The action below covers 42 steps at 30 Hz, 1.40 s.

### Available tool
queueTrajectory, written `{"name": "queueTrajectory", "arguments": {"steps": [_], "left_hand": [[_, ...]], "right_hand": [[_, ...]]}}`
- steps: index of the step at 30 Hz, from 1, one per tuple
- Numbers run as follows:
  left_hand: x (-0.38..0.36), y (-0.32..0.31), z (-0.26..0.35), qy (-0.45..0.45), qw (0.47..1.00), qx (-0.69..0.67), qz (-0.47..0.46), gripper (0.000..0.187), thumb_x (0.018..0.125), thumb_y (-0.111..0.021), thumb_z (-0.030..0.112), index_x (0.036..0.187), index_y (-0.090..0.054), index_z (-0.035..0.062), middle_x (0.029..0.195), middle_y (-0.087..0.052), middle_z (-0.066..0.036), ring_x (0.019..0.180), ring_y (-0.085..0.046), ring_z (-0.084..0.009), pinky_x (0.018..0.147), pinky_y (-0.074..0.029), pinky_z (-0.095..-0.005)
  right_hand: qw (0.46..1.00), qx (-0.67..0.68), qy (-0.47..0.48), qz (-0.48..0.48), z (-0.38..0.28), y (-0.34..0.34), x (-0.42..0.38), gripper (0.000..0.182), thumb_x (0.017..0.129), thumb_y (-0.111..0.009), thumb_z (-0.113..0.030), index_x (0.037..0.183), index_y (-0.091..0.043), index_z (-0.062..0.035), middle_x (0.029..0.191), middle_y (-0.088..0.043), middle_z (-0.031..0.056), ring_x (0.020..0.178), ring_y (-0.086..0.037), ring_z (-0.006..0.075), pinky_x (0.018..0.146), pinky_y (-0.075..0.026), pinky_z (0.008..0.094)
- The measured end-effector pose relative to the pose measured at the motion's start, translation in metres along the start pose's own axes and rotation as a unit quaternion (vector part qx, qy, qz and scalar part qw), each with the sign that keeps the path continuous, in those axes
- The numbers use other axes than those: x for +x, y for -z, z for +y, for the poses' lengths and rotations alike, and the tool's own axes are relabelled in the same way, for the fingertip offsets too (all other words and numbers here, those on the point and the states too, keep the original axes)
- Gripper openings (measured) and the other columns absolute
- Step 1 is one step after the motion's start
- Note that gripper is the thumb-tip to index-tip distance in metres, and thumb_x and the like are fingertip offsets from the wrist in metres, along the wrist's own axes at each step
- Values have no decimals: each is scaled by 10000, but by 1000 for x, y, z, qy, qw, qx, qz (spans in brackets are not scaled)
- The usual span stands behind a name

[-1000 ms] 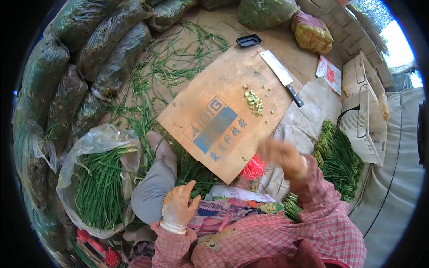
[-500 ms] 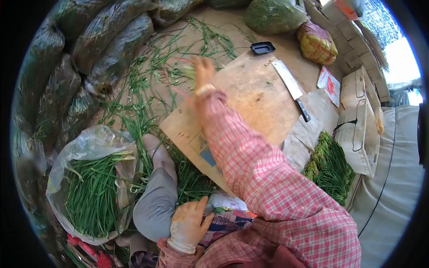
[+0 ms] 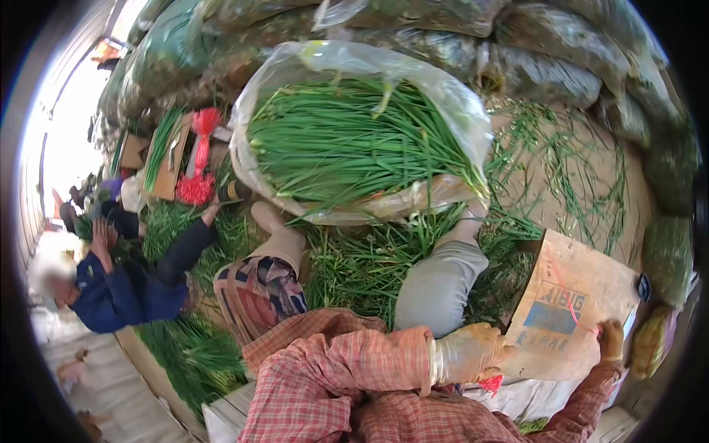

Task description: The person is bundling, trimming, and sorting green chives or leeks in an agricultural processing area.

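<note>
My right hand [image 3: 611,340], in a worn glove, is closed at the right edge of a wooden board [image 3: 572,266] with printed lettering and a blue patch. A thin red string [image 3: 569,295] runs across the board to its fingers. My left hand [image 3: 469,354], also gloved, is beside the board's left edge, its fingers stretched toward it and nothing visible in them. Below that hand shows a bit of red strands [image 3: 490,384]. A clear plastic bag [image 3: 354,55] stands open in front of my legs, full of long green chives [image 3: 362,148].
Loose green stalks [image 3: 347,273] cover the ground between my legs. Filled plastic bags [image 3: 546,74] are piled behind. A co-worker [image 3: 125,288] in dark blue sits at the left, near a bundle of red strings [image 3: 199,155]. More greens [image 3: 196,354] lie at lower left.
The view has swung left, bringing the bag of chives to the middle and the co-worker into sight. My right hand has moved to the board's edge; my left has left my lap toward the board.
</note>
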<state>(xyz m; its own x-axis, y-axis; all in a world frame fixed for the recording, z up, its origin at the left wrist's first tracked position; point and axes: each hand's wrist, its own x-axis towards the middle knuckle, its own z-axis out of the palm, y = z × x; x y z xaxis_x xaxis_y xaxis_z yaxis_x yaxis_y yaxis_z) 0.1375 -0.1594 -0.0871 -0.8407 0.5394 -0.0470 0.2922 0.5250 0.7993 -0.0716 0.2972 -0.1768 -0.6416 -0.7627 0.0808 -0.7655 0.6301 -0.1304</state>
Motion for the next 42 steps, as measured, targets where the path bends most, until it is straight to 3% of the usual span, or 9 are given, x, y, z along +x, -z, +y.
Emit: {"name": "queueTrajectory", "arguments": {"steps": [2, 4, 7, 11, 14, 23, 34, 38, 42], "left_hand": [[-13, 17, -7, -16, 982, -129, 137, 351, 804, -532, 256, 1064, -507, 22, 889, -561, -138, 841, -541, -274, 711, -439, -372], [-33, 42, -18, -33, 935, -289, 204, 406, 838, -533, 216, 1193, -458, 35, 969, -576, -111, 897, -556, -237, 794, -432, -331], [-72, 76, -36, 45, 804, -510, 303, 345, 837, -548, 140, 1125, -497, -43, 934, -612, -97, 920, -555, -170, 847, -415, -305], [-87, 43, -125, 155, 645, -549, 508, 244, 847, -505, 101, 1053, -525, -28, 870, -621, -106, 802, -592, -180, 782, -463, -302], [-80, 12, -167, 215, 598, -597, 489, 235, 827, -507, 86, 1032, -529, -26, 852, -618, -101, 782, -597, -183, 747, -475, -292], [-68, 1, -192, 212, 626, -651, 374, 264, 851, -486, 129, 1065, -522, -20, 881, -615, -88, 802, -587, -159, 751, -453, -274], [-68, 37, -136, 56, 611, -699, 367, 281, 856, -507, 146, 1076, -514, -28, 896, -612, -71, 837, -568, -148, 800, -426, -277], [-62, 37, -131, 45, 596, -725, 343, 281, 854, -508, 140, 1077, -513, -30, 897, -613, -79, 833, -572, -153, 794, -429, -282], [-56, 33, -138, 108, 616, -707, 330, 282, 853, -504, 144, 1078, -514, -26, 896, -614, -86, 825, -575, -157, 778, -437, -281]], "right_hand": [[709, 507, -490, 18, 72, -32, -65, 77, 760, -544, -1, 747, -499, -62, 613, -488, 42, 518, -497, 169, 462, -411, 273], [645, 326, -676, -143, -2, 35, -2, 566, 653, -655, -102, 1157, -438, 38, 933, -583, 193, 872, -577, 299, 722, -494, 329], [962, -171, -200, -78, 35, 2, 18, 764, 602, -738, -189, 1243, -356, -26, 1037, -570, 173, 965, -544, 327, 830, -444, 347], [936, 251, -222, -107, -185, 14, 259, 486, 707, -658, -268, 1089, -515, -4, 974, -585, 154, 868, -562, 235, 748, -436, 325], [954, 91, -202, -202, -289, -27, 352, 644, 649, -716, -322, 1144, -471, 9, 1088, -541, 212, 1030, -526, 289, 888, -395, 360], [848, 284, -306, -326, -316, -47, 393, 321, 766, -587, -296, 824, -570, 19, 581, -554, 81, 375, -479, 140, 319, -369, 277], [908, 361, -82, -198, -397, 196, 431, 237, 822, -544, -211, 988, -545, -40, 548, -377, -51, 440, -326, 29, 367, -234, 192], [907, 359, -55, -213, -428, 105, 462, 230, 827, -560, -247, 960, -564, -59, 653, -493, -8, 480, -388, 43, 433, -299, 189], [970, 163, 139, -116, -348, -92, 477, 276, 754, -596, -264, 876, -557, -19, 849, -547, 165, 823, -526, 333, 755, -405, 406]]}}
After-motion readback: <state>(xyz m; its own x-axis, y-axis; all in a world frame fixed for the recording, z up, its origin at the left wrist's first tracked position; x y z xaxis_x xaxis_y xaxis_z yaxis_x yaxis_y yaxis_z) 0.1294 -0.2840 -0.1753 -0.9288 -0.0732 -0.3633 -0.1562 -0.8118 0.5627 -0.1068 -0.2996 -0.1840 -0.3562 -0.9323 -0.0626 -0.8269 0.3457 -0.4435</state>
